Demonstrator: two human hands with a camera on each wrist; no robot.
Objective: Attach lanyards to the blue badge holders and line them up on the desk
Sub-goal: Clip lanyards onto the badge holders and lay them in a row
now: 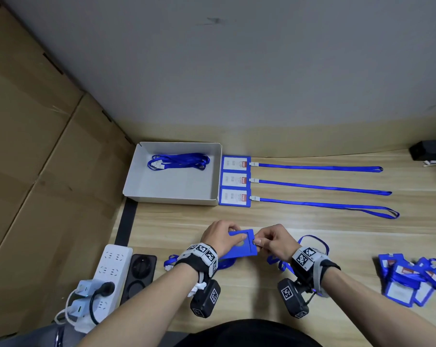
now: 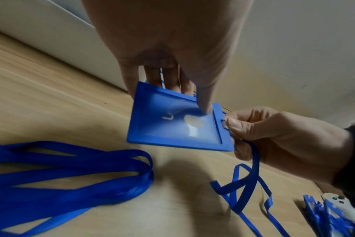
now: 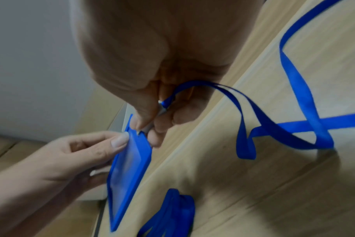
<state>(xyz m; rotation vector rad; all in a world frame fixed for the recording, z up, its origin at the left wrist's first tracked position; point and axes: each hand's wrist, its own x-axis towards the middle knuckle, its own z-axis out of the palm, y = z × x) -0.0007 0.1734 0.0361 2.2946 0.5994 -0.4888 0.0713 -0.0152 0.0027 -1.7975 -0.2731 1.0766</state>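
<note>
My left hand grips a blue badge holder above the desk, thumb on its clear window. My right hand pinches the white clip of a blue lanyard against the holder's right edge. That lanyard trails over the desk behind my right wrist. Three finished badge holders with straight lanyards lie in a row beside the white box. More loose lanyards lie under my left wrist.
A white box at the back left holds several coiled lanyards. A heap of blue badge holders lies at the right. A white power strip and a black charger sit at the left edge. Cardboard stands left.
</note>
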